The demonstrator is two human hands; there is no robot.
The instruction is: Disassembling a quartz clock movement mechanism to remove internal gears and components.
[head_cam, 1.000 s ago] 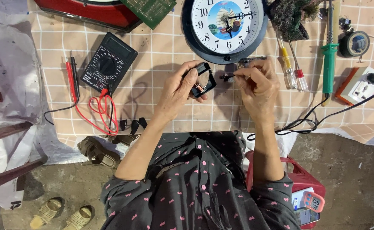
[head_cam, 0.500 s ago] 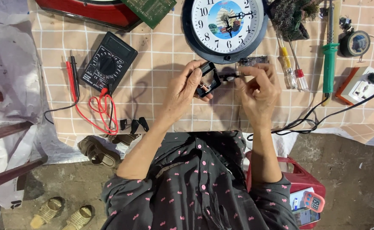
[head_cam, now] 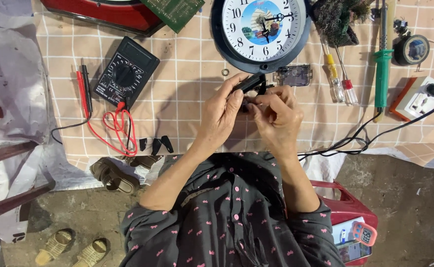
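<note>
Module (head_cam: 252,83): small black clock part, held over table just at 6 o'clock of wall clock (head_cam: 264,29); vs 0.5 s ago now turned edge-on, hands drawn closer together.
L hand (head_cam: 223,111): closed on module from 9 o'clock side.
R hand (head_cam: 276,111): fingertips pinched narrow at module's underside; what's pinched can't be told.
Meaning: judged fine work on module under way, w/ part reoriented for access.
Clear cover (head_cam: 293,75): at 3 o'clock of module, lying on table.
Multimeter (head_cam: 126,73): well apart at 9 o'clock, untouched.
</note>
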